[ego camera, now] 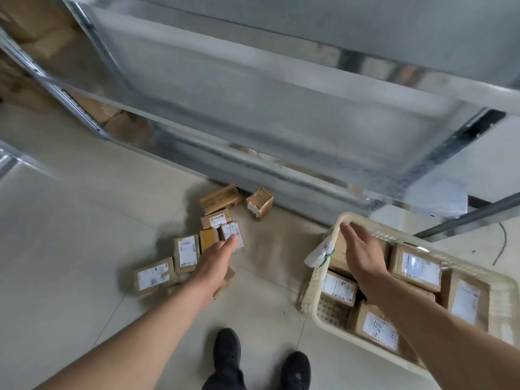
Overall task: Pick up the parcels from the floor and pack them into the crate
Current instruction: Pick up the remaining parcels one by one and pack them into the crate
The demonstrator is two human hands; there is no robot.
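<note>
Hands outstretched, fingers straight: left [216, 263] over floor parcels [187, 253], right [361, 249] over crate [315, 299].

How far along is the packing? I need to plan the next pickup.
Done: several parcels lie in the crate. In hand: nothing; the left hand reaches toward the floor parcels, the right hand is open over the crate. Left: about eight parcels on the floor.

A person's left hand [216, 261] reached with straight fingers over small cardboard parcels [185, 253] scattered on the floor [70, 249]. The right hand [361, 250], open and flat, hovered above a cream plastic crate [315, 301] holding more labelled parcels beneath it.
</note>
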